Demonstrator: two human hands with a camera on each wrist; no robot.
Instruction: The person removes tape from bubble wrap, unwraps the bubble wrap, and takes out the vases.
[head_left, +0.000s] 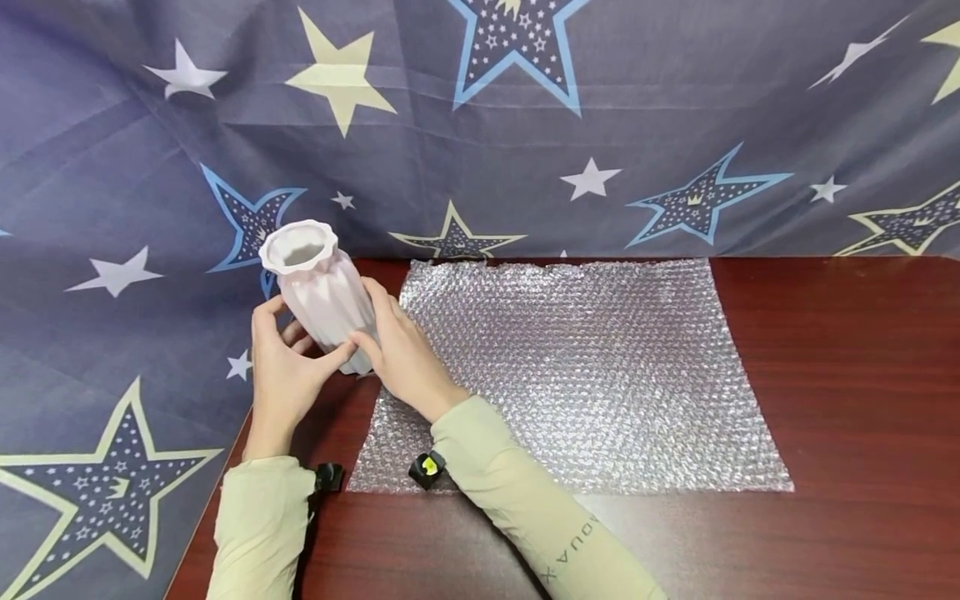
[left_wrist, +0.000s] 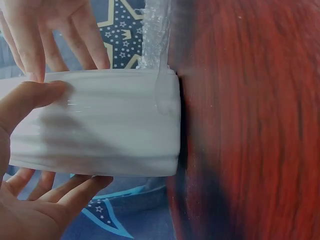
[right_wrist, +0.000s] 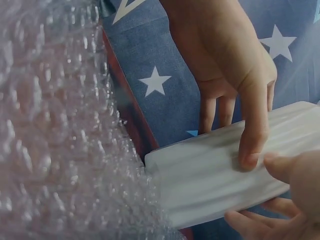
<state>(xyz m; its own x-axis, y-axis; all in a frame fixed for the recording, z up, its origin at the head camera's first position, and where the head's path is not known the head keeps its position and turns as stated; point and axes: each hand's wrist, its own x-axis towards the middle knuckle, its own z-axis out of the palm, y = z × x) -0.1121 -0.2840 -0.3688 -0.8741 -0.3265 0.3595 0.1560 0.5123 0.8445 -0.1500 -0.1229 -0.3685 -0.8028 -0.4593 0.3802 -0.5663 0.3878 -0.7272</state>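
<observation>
A white fluted vase (head_left: 330,300) with a scalloped rim is at the left of the table, its mouth up and leaning left in the head view. My left hand (head_left: 288,367) grips its left side, thumb across the front. From the right, my right hand (head_left: 405,354) holds it, with the thumb on the front near the left thumb. The left wrist view shows the vase (left_wrist: 110,125) with its base close over the wood. Beside the base in the right wrist view lies bubble wrap (right_wrist: 60,140); the vase (right_wrist: 215,170) sits between both hands there.
The clear bubble wrap sheet (head_left: 585,375) lies flat across the middle of the dark red wooden table (head_left: 847,400). A star-patterned cloth (head_left: 525,158) hangs along the back and left edges. Small black devices (head_left: 426,469) are strapped at the wrists.
</observation>
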